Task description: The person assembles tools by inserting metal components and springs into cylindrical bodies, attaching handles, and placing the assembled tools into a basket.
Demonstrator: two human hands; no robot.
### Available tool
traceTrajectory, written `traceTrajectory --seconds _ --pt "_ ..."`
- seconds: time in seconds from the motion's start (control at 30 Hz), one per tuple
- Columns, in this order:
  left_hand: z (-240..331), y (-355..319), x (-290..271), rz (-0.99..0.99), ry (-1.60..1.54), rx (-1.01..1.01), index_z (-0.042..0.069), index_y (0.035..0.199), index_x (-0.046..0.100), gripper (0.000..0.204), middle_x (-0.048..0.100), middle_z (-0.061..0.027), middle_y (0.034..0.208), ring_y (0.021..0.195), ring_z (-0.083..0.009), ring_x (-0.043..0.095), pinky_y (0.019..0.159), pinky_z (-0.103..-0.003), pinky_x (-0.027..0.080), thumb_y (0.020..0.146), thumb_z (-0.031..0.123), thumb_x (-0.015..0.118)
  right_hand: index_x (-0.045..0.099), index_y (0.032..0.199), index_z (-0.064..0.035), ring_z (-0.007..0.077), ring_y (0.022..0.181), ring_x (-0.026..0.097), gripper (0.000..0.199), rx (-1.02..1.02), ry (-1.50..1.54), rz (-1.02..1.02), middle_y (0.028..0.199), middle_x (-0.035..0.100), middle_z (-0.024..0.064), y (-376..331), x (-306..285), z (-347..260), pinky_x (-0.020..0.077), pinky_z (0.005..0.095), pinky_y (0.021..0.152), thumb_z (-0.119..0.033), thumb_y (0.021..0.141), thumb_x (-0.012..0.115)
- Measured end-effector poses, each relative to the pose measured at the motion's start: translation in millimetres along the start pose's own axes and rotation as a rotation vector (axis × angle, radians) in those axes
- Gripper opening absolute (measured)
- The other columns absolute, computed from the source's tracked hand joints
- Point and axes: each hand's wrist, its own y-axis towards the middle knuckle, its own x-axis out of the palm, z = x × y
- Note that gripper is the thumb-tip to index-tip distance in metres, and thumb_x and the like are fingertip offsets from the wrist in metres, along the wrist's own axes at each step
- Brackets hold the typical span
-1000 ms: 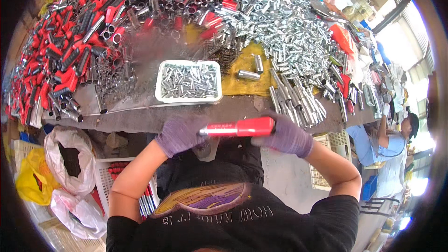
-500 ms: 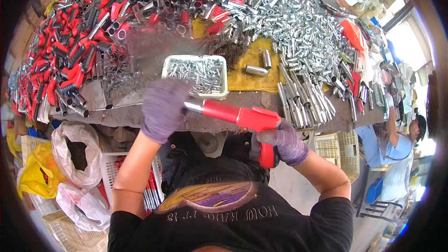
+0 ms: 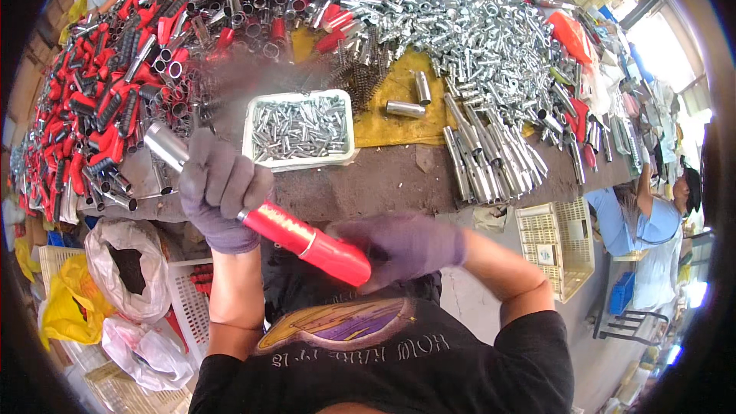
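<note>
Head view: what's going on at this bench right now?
A person in purple gloves holds a red-handled tool with a silver tube end. The left hand grips it near the metal tube, the right hand at the red handle's end. On the bench beyond sit a white tray of small metal pieces and heaps of red and silver parts.

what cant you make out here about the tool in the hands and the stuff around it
All in the head view:
- Middle of the red-handled tool: wrapped by the gloved left hand.
- Its red butt end: covered by the right hand, which is motion-blurred.
- Small metal parts in the white tray: too small to tell their kind.
- Parts just behind the tray: smeared by blur.
</note>
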Motion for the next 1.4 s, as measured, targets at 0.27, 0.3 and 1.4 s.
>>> traceTrajectory --seconds 0.27,0.3,1.4 --pt "-34 -63 -40 0.079 0.384 -0.254 0.011 0.105 0.054 0.035 0.055 -0.0065 0.066 0.052 -0.013 0.053 0.046 -0.029 0.043 0.08 0.029 0.07 0.058 0.112 -0.012 0.0359 0.101 0.058 0.049 1.003 -1.099 1.009 0.107 0.062 0.0184 -96 -228 108 0.0455 0.0435 0.087 -0.051 0.083 0.051" --pt "-42 -67 -34 0.203 0.491 -0.387 0.01 0.102 0.056 0.033 0.058 -0.0071 0.075 0.059 -0.014 0.055 0.052 -0.03 0.046 0.079 0.029 0.07 0.058 0.11 -0.0132 0.0372 0.103 0.057 0.044 1.072 -1.096 1.011 0.108 0.06 0.0203 -101 -239 128 0.0443 0.0448 0.089 -0.047 0.083 0.051" --pt "-79 -52 -41 0.094 1.291 -0.935 0.01 0.096 0.061 0.044 0.062 -0.0106 0.07 0.065 -0.0238 0.062 0.063 -0.035 0.048 0.078 0.049 0.065 0.051 0.121 -0.0049 0.0256 0.116 0.051 0.036 0.436 -1.835 0.469 0.127 0.052 0.0155 -19 -362 149 0.0412 0.0343 0.099 -0.007 0.085 0.047"
